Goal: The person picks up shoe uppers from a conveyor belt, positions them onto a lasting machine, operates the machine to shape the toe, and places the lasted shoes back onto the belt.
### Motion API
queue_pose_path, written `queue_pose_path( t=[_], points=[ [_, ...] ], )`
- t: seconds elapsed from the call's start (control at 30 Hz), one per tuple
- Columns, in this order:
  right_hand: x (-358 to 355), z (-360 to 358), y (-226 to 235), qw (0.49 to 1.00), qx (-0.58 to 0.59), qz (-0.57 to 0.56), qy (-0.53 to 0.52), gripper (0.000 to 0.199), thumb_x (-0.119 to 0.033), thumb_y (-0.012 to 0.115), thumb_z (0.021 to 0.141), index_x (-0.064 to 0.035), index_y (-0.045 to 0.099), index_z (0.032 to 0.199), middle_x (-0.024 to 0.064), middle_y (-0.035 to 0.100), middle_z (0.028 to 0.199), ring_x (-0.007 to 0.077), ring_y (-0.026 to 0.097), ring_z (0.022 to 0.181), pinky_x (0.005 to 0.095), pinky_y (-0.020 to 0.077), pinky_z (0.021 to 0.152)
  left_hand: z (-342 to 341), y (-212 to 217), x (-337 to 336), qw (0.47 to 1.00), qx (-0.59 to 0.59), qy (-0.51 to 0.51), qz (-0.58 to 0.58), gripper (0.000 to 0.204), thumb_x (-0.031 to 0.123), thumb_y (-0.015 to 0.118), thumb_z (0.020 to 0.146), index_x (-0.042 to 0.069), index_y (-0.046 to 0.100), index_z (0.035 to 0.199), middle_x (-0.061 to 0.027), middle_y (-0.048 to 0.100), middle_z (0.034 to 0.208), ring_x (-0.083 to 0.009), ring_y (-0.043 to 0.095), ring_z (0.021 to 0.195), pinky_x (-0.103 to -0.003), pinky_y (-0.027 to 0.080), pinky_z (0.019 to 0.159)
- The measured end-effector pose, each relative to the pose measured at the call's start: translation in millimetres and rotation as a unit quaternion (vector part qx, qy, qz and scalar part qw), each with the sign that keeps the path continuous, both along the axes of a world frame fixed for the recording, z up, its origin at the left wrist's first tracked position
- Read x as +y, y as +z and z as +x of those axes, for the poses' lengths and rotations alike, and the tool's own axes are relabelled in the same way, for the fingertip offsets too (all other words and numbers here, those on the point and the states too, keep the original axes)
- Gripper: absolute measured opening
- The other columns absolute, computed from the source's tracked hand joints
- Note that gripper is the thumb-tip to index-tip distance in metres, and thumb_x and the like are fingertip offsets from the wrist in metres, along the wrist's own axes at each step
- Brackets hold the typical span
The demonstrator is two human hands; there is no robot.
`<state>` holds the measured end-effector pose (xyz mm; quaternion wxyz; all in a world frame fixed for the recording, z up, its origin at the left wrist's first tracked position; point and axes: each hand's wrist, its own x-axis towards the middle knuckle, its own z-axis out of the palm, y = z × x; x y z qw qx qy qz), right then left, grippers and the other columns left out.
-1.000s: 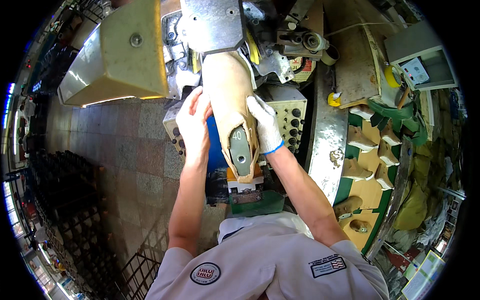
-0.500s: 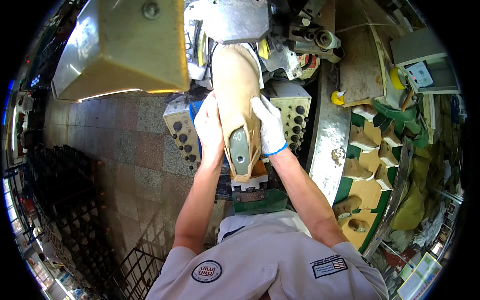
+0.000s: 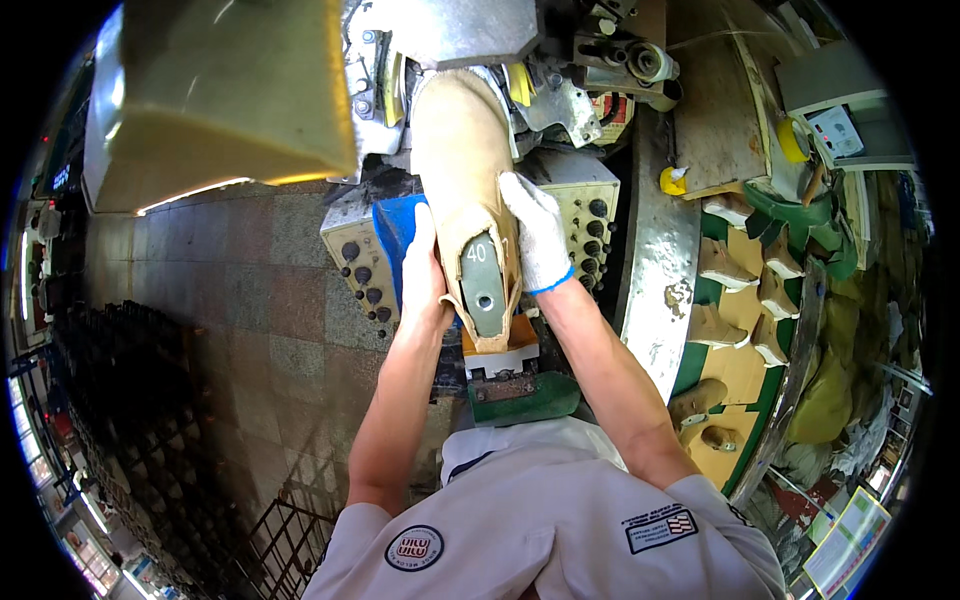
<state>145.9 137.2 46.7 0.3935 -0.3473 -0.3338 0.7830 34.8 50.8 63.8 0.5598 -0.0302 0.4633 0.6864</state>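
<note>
A tan suede-like shoe upper point(image 3: 460, 140) lies sole side up, stretched over a grey-green shoe last point(image 3: 482, 290) that shows through the opening at the heel end. Its toe end points away from me, at the metal jaws of a machine point(image 3: 460, 30). My bare left hand point(image 3: 424, 270) holds the left flank near the heel, its fingers partly hidden. On the right flank, my right hand point(image 3: 540, 230), in a white glove with a blue cuff, grips with the thumb on the upper. Under the heel end sits an orange-brown block point(image 3: 500, 357).
Control boxes with black knobs point(image 3: 350, 265) flank the shoe. A large yellowish machine cover point(image 3: 220, 110) hangs at the upper left. To the right, several tan shoe uppers point(image 3: 715, 325) lie on a green conveyor behind a metal ledge point(image 3: 655, 290). Dark racks point(image 3: 120, 390) stand at left.
My left hand has slid a little toward the heel, baring more of the blue piece beside it. My right hand keeps its hold. The whole view has shifted slightly.
</note>
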Motion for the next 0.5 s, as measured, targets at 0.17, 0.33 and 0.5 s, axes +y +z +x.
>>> queue_pose_path(
  t=[0.17, 0.33, 0.5],
  points=[
    [3, -3, -2, 1.0, 0.019, 0.004, 0.0, 0.044, -0.031, 0.068, 0.097, 0.0063, 0.067, 0.121, 0.0096, 0.071, 0.109, 0.0147, 0.064, 0.096, 0.0297, 0.0519, 0.086, 0, 5, -4, 0.994, 0.011, -0.045, 0.103, 0.045, 0.036, 0.038, 0.112, 0.005, 0.05, 0.142, -0.0117, 0.064, 0.129, -0.0231, 0.066, 0.113, -0.041, 0.057, 0.097],
    [-5, -7, 0, 1.0, -0.002, 0.005, -0.03, 0.041, -0.031, 0.067, 0.098, 0.0052, 0.068, 0.118, 0.0083, 0.071, 0.105, 0.014, 0.064, 0.093, 0.0297, 0.0519, 0.083, -2, 9, -2, 0.998, 0.007, -0.045, 0.035, 0.05, 0.041, 0.039, 0.111, 0.003, 0.051, 0.143, -0.0131, 0.063, 0.132, -0.0233, 0.063, 0.117, -0.04, 0.053, 0.101],
    [-5, -9, -4, 0.999, 0.037, 0.016, -0.035, 0.042, -0.033, 0.068, 0.098, 0.0038, 0.069, 0.118, 0.0079, 0.07, 0.105, 0.0145, 0.063, 0.092, 0.0309, 0.0519, 0.084, -4, 5, 1, 0.998, 0.048, -0.037, 0.024, 0.054, 0.045, 0.039, 0.111, 0.003, 0.052, 0.142, -0.0121, 0.064, 0.13, -0.0216, 0.064, 0.114, -0.037, 0.053, 0.099]
  ],
)
